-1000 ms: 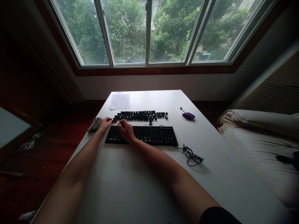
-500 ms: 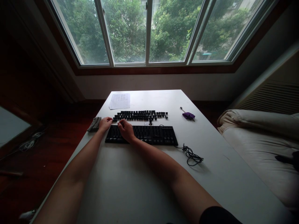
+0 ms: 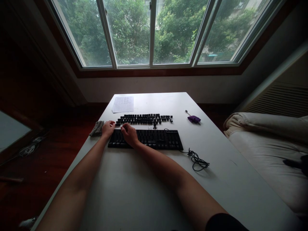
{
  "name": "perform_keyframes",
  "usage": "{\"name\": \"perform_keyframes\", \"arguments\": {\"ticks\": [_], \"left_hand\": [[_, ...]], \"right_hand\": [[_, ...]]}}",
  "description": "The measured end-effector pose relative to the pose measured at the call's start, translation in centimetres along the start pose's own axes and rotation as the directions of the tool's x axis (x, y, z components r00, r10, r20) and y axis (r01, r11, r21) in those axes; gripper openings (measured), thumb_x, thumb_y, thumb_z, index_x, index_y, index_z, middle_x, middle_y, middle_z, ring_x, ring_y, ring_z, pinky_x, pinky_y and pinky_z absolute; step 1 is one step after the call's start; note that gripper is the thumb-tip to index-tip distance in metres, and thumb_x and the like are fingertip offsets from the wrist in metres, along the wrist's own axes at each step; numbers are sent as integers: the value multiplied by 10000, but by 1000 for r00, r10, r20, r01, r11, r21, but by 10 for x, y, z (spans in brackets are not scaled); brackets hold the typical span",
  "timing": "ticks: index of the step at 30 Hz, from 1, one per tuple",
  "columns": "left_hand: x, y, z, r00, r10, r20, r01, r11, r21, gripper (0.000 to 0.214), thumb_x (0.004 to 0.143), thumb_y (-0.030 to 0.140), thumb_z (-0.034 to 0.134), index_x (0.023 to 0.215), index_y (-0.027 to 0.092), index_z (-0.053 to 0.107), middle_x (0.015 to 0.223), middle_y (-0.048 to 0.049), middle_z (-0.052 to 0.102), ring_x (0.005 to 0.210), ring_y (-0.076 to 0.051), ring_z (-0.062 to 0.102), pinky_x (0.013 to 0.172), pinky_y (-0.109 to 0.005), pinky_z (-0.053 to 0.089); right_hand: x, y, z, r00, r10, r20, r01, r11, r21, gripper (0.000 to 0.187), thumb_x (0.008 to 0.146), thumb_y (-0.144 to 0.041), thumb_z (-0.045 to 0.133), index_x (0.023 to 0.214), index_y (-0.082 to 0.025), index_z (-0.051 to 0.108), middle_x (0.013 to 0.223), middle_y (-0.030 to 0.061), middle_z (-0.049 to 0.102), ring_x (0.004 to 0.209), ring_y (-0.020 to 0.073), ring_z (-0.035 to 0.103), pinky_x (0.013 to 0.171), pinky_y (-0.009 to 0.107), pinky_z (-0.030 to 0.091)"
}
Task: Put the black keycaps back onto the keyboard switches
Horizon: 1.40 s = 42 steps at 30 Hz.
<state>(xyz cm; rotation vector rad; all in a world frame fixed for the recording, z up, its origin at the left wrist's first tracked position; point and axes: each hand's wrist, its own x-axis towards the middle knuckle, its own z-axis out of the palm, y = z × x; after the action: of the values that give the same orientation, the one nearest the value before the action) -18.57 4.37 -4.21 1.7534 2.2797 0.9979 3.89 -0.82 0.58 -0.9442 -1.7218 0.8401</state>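
Note:
A black keyboard lies across the white table, and behind it stand rows of loose black keycaps. My right hand is over the keyboard's left part, its fingers curled together; whatever they may hold is too small to see. At the keyboard's far left corner is my left hand, fingers drawn together beside the leftmost keycaps. I cannot make out whether a small piece is between them. A crumpled grey cloth lies just left of that hand.
A coiled black cable rests right of the keyboard. Farther back are a purple cloth item and a thin brush-like stick. A printed paper sheet lies at the far left. Beyond the table's right edge is a padded pale seat.
Both hands stay nearly in place, with only slight finger movement. The keyboard and keycaps look unmoved.

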Motion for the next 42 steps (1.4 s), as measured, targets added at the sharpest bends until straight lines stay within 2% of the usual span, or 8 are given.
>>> {"name": "perform_keyframes", "arguments": {"ticks": [10, 17, 27, 35, 42], "left_hand": [[-13, 8, -7, 998, 40, -44, -41, 999, -35, 280, 877, 350, 513, 1033, 199, 690, 1023, -64, 691, 799, -183, 620, 833, -304, 472], [-35, 14, -17, 998, 62, 3, -62, 993, -99, 292, 884, 371, 506, 1013, 190, 695, 1037, -64, 697, 818, -187, 621, 838, -302, 483], [-65, 16, -26, 999, -33, 1, 32, 981, -192, 291, 862, 391, 531, 991, 205, 712, 935, -42, 711, 803, -196, 640, 761, -297, 489], [-72, 14, -30, 1000, -1, 31, 7, 983, -184, 291, 854, 384, 530, 996, 208, 714, 1039, -55, 712, 895, -212, 645, 832, -305, 500], [-73, 17, -32, 998, 50, 38, -43, 985, -167, 296, 865, 378, 512, 1001, 211, 716, 1075, -57, 694, 928, -213, 638, 876, -313, 499]], "right_hand": [[0, -4, -2, 1000, 11, 28, -11, 1000, -15, 199, 911, -402, 504, 939, -231, 603, 697, -26, 590, 644, 150, 541, 656, 243, 409], [0, -1, 0, 1000, -18, 24, 18, 999, -40, 136, 878, -334, 555, 963, -242, 606, 759, -22, 629, 658, 146, 556, 698, 251, 433], [1, 4, 4, 998, -55, 33, 56, 998, -25, 154, 892, -264, 527, 1027, -249, 598, 891, -3, 691, 725, 154, 610, 730, 254, 451], [-1, 0, 1, 999, -32, 28, 32, 999, 1, 252, 925, -196, 432, 1098, -256, 605, 930, 1, 715, 778, 165, 643, 759, 258, 455], [-1, -3, 0, 1000, 1, 26, -2, 1000, 28, 263, 941, -221, 420, 1111, -257, 617, 951, 5, 717, 802, 167, 654, 764, 258, 466]]}}
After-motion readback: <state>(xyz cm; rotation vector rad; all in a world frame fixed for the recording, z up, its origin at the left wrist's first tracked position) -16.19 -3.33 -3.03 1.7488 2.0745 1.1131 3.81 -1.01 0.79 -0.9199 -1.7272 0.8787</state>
